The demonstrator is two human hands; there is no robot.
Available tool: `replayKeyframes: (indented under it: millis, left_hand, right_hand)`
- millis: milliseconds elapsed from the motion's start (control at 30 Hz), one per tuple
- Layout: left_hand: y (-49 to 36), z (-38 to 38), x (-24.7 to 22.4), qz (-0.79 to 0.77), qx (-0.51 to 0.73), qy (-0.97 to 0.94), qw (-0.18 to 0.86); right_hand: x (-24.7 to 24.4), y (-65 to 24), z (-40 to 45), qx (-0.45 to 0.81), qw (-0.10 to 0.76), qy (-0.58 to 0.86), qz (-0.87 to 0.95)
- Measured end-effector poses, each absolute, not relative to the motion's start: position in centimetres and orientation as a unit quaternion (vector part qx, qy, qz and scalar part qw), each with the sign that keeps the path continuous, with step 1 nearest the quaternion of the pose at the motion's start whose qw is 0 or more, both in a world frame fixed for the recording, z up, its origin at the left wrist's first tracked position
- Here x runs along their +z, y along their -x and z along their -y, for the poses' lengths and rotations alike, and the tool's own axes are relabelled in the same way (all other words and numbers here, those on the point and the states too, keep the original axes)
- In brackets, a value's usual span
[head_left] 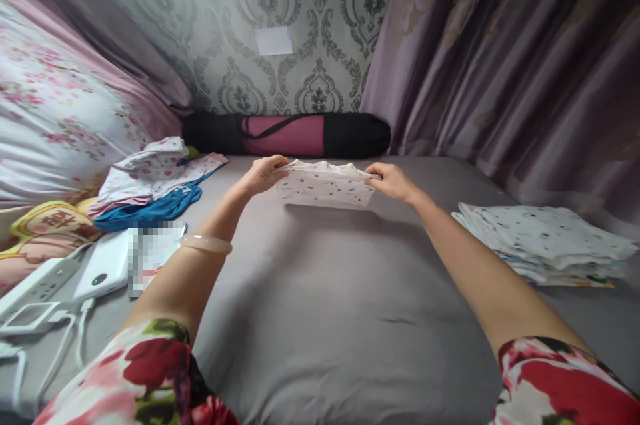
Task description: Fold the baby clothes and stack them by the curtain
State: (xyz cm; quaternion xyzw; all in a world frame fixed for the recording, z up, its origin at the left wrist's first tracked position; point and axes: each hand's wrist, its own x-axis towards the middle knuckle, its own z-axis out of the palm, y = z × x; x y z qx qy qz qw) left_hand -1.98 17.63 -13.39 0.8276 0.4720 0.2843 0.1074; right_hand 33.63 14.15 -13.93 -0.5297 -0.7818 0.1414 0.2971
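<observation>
A white cloth with small coloured prints (327, 188) hangs stretched between my two hands, a little above the grey bed sheet (340, 318). My left hand (267, 173) pinches its upper left corner, and my right hand (390, 180) pinches the upper right one. The top edge between them is slightly wavy, and a shadow falls on the sheet beneath. On the right lies a stack of folded printed cloths (545, 235). Rumpled clothes, a white printed one (155, 175) and a blue one (155, 212), lie to the left.
A black and maroon roll bag (285, 135) lies along the patterned wall. At the left are a power strip (45, 285), white cables, a white power bank (103, 265), a blurred packet (155, 252) and a yellow cushion (55, 228). Purple curtains (475, 52) hang at right.
</observation>
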Motion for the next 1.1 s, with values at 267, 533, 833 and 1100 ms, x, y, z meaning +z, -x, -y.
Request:
replayKeyframes:
  millis: [267, 533, 833, 1100]
  left_hand:
    - [2.9, -8.6, -18.0, -0.426, 0.171, -0.887, 0.045]
    - [3.7, -4.3, -22.2, -0.404, 0.152, -0.901, 0.047]
    - [3.1, -2.9, -20.8, -0.4, 0.149, -0.901, 0.084]
    - [-2.1, -5.4, -21.5, -0.384, 0.181, -0.9, 0.098]
  right_hand:
    - [-17.8, -34.1, -5.3, 0.044, 0.232, 0.453, 0.86]
    - [-20.8, -34.1, -0.7, 0.014, 0.154, 0.438, 0.886]
    - [-20.0, -33.3, 0.2, 0.001, 0.121, 0.463, 0.878]
    - [-20.7, -26.4, -3.0, 0.05, 0.177, 0.486, 0.854]
